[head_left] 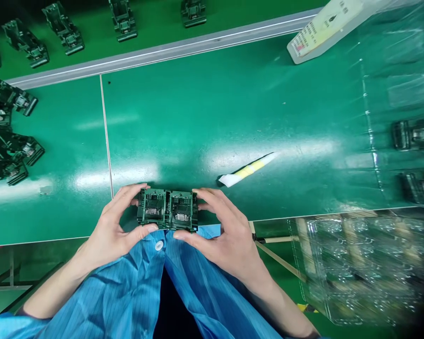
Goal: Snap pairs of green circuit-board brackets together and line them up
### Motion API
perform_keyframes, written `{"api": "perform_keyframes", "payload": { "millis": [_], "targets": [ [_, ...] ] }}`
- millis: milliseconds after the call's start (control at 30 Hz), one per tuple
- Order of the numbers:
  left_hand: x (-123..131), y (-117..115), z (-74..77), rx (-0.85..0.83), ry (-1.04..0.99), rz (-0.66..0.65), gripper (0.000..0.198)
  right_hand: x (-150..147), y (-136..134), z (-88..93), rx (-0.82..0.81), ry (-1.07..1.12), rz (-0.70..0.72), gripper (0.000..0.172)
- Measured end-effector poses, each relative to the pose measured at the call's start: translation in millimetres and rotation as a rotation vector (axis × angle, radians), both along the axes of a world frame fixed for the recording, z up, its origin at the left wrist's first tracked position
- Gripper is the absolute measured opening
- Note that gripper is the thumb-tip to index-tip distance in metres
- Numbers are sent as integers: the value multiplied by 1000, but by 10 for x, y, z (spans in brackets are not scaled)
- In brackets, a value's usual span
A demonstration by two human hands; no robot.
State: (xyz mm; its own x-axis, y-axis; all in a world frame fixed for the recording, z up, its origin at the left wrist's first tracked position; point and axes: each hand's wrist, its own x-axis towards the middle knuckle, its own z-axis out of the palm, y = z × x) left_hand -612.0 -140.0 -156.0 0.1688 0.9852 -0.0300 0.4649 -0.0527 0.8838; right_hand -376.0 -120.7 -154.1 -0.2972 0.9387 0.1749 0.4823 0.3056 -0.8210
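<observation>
Green ESD mat (212,117) is filling the head view. What's happening at btm ctr?

Person's holding a pair of green circuit-board modules (167,210) side by side, right at the mat's near edge, just above a blue ESD smock (127,287).

Hands gripping or released?

Both gripping. Left hand (116,230) is pinching the left end, w/ left fingers (127,200) along the outer side. Right hand (226,235) is mirroring it, w/ right thumb (187,236) on the near edge. Can't tell if the pair's resting on the mat or lifted slightly.

Why hold it like that?

Prob to keep skin off the parts, my guess. Fingers are staying mostly on the outer edges, so the metal parts on top are showing.

What's around it?

White-and-yellow strip (247,170) is lying just right of the pair. Matching green modules (63,28) are sitting in a spaced row at upper left, likely so they don't knock together, w/ a denser group (10,127) along the left edge.

And the right side?

More modules (415,134) are lying under a clear plastic sheet (392,94). Printed label card (325,30) is sitting at upper right, and a clear blister tray (360,268) is occupying the lower right, prob for holding modules in its pockets.
</observation>
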Motion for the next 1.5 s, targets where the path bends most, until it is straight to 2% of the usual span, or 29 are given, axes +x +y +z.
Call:
{"api": "perform_keyframes", "payload": {
  "millis": [167,233,300,367,500,567,600,667,800,867,933,967,1033,1100,1167,1267,1333,1400,1500],
  "targets": [
    [-7,37,16,21,38,-24,55,11,45,15,83,-40,24,60],
    [-29,94,39,107,82,-61,54,38,97,45,164,-68,53,60],
    [-80,181,67,322,154,-101,57,88,189,93,318,-102,87,59],
    [-162,292,107,634,277,-151,55,162,321,162,566,-152,119,51],
    [-370,539,249,1248,566,-264,30,334,629,403,1122,-336,269,15],
    [-460,653,340,1435,641,-291,26,390,753,560,1308,-401,394,13],
    [-497,704,382,1459,652,-324,28,403,802,636,1366,-418,451,15],
    [-555,794,442,1356,629,-428,37,406,873,764,1436,-434,534,16],
    [-632,909,462,1005,522,-621,51,387,947,911,1490,-462,622,14],
    [-642,926,454,826,491,-640,45,398,969,933,1502,-485,663,15],
    [-610,909,450,602,415,-593,31,427,986,908,1493,-500,677,16],
    [-573,887,446,508,344,-522,23,444,991,872,1460,-497,653,16],
    [-458,817,429,397,139,-268,22,467,983,751,1299,-421,533,17],
    [-302,729,394,291,-170,81,37,447,943,579,1001,-217,328,29],
    [-133,651,351,80,-526,341,48,361,878,392,578,111,101,43],
    [105,598,293,-274,-961,474,49,110,785,163,-158,731,-153,34],
    [249,596,264,-420,-1207,529,50,-88,754,68,-518,1088,-221,34],
    [374,595,246,-512,-1407,578,48,-255,740,16,-692,1302,-237,37],
    [478,591,222,-513,-1403,549,49,-372,726,-31,-729,1333,-206,39]
  ]
}}
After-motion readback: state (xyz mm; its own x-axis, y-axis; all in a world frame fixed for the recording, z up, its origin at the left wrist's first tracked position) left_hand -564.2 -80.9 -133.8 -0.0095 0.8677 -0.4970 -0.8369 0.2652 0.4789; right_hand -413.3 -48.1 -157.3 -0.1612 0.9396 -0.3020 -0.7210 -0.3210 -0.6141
